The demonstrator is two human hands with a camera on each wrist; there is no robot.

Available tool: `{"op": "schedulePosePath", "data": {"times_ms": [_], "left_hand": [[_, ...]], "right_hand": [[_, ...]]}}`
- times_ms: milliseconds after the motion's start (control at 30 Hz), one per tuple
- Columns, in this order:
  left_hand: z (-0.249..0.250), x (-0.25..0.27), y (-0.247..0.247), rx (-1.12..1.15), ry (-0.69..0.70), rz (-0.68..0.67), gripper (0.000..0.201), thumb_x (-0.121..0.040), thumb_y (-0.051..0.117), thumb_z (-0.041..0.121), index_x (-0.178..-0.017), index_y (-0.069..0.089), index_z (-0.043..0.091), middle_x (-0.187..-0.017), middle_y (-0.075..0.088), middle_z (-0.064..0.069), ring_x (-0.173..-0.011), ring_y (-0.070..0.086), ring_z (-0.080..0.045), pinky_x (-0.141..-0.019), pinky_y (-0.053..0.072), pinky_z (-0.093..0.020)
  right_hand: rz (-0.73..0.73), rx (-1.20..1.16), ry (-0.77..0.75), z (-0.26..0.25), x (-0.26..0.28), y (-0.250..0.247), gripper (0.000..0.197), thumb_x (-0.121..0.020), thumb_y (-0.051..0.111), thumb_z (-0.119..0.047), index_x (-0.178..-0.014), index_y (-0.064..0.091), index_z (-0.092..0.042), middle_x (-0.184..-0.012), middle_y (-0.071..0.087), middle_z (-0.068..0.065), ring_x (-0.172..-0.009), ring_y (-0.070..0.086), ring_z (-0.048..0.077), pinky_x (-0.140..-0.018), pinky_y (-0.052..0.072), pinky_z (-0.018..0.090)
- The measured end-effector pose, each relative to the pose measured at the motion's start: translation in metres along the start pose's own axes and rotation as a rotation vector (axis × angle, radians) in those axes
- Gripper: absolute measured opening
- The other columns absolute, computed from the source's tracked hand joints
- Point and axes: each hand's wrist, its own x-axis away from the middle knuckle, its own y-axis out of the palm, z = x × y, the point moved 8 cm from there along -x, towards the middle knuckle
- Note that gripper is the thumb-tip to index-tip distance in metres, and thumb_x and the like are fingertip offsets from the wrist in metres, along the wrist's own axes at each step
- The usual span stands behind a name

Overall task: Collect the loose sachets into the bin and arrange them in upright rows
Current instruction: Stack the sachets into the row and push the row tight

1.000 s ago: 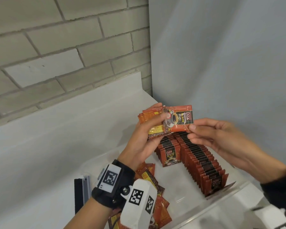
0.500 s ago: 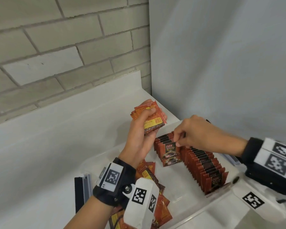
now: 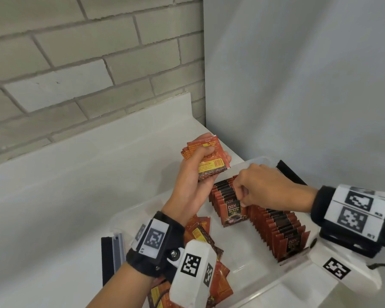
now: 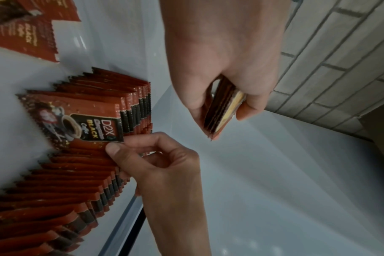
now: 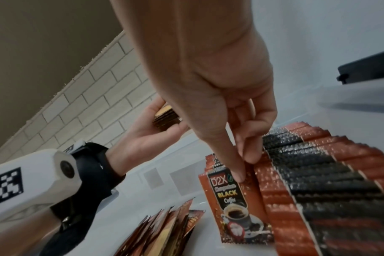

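Fingers of my left hand (image 3: 190, 178) curl round a stack of sachets (image 3: 206, 157) above the clear bin (image 3: 273, 287); my right hand (image 3: 262, 187) pinches the top of the front sachet (image 3: 233, 213) of the short upright row, beside a longer row (image 3: 282, 232). Loose sachets (image 3: 216, 281) lie nearer me in the bin.

Left wrist view: my right thumb (image 4: 121, 152) presses that sachet's (image 4: 77, 119) top edge.

Right wrist view: it (image 5: 232, 204) stands upright, forefinger (image 5: 235, 166) on its face.

Both hands (image 3: 193, 174) (image 3: 265, 187) raised, fingers curled.
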Motion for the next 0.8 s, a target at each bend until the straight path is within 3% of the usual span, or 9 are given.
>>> {"op": "schedulePosePath", "data": {"times_ms": [133, 200, 300, 467, 600, 700, 800], "left_hand": [[-0.001, 0.000, 0.001, -0.012, -0.007, -0.024, 0.016, -0.092, 0.050, 0.004, -0.101, 0.061, 0.011, -0.078, 0.072, -0.006, -0.081, 0.069, -0.020, -0.091, 0.050, -0.035], [-0.001, 0.000, 0.002, -0.031, -0.010, -0.036, 0.017, -0.092, 0.049, 0.004, -0.102, 0.062, 0.011, -0.078, 0.072, -0.005, -0.082, 0.068, -0.020, -0.089, 0.051, -0.035], [-0.001, -0.001, 0.002, -0.073, -0.007, -0.050, 0.019, -0.092, 0.050, 0.004, -0.104, 0.062, 0.012, -0.080, 0.072, -0.004, -0.082, 0.069, -0.019, -0.086, 0.052, -0.034], [-0.001, -0.002, 0.001, -0.139, 0.008, -0.071, 0.028, -0.091, 0.052, 0.003, -0.111, 0.065, 0.018, -0.089, 0.072, -0.001, -0.083, 0.069, -0.018, -0.077, 0.056, -0.029], [0.001, -0.002, 0.002, -0.191, 0.029, -0.078, 0.031, -0.088, 0.054, 0.001, -0.110, 0.065, 0.020, -0.097, 0.071, -0.001, -0.083, 0.068, -0.014, -0.070, 0.055, -0.026], [0.002, -0.001, 0.005, -0.207, 0.040, -0.100, 0.036, -0.082, 0.060, 0.002, -0.114, 0.063, 0.019, -0.101, 0.069, -0.003, -0.089, 0.067, -0.016, -0.074, 0.055, -0.028], [0.001, -0.001, 0.008, -0.200, 0.033, -0.126, 0.042, -0.074, 0.065, 0.004, -0.114, 0.063, 0.018, -0.104, 0.068, -0.006, -0.091, 0.068, -0.019, -0.075, 0.056, -0.029]], "right_hand": [[-0.015, -0.013, 0.003, 0.000, -0.001, 0.001, 0.005, -0.083, 0.071, -0.021, -0.082, 0.067, -0.021, -0.074, 0.054, -0.016, -0.077, 0.058, 0.007, -0.072, 0.048, 0.022], [-0.023, -0.026, 0.005, 0.001, -0.002, 0.001, 0.006, -0.082, 0.073, -0.021, -0.082, 0.067, -0.020, -0.069, 0.048, -0.021, -0.072, 0.053, 0.004, -0.068, 0.044, 0.018], [-0.035, -0.057, 0.017, 0.005, -0.002, 0.003, 0.007, -0.081, 0.074, -0.020, -0.083, 0.067, -0.020, -0.069, 0.051, -0.018, -0.067, 0.050, 0.002, -0.058, 0.034, 0.012], [-0.063, -0.156, 0.036, 0.010, -0.001, 0.005, 0.011, -0.079, 0.077, -0.018, -0.087, 0.069, -0.018, -0.083, 0.065, -0.007, -0.067, 0.058, 0.001, -0.059, 0.037, 0.011], [-0.070, -0.467, 0.110, 0.020, 0.002, -0.001, 0.018, -0.074, 0.082, -0.020, -0.085, 0.067, -0.020, -0.084, 0.071, -0.002, -0.049, 0.059, -0.002, -0.052, 0.043, 0.010], [-0.094, -0.765, 0.138, 0.019, 0.011, -0.011, 0.029, -0.072, 0.083, -0.026, -0.095, 0.067, -0.019, -0.089, 0.073, 0.001, -0.059, 0.062, 0.004, -0.055, 0.047, 0.014], [-0.052, -1.031, 0.137, 0.016, 0.020, -0.022, 0.031, -0.073, 0.079, -0.026, -0.099, 0.067, -0.014, -0.079, 0.070, -0.001, -0.066, 0.061, 0.006, -0.060, 0.047, 0.017]]}}
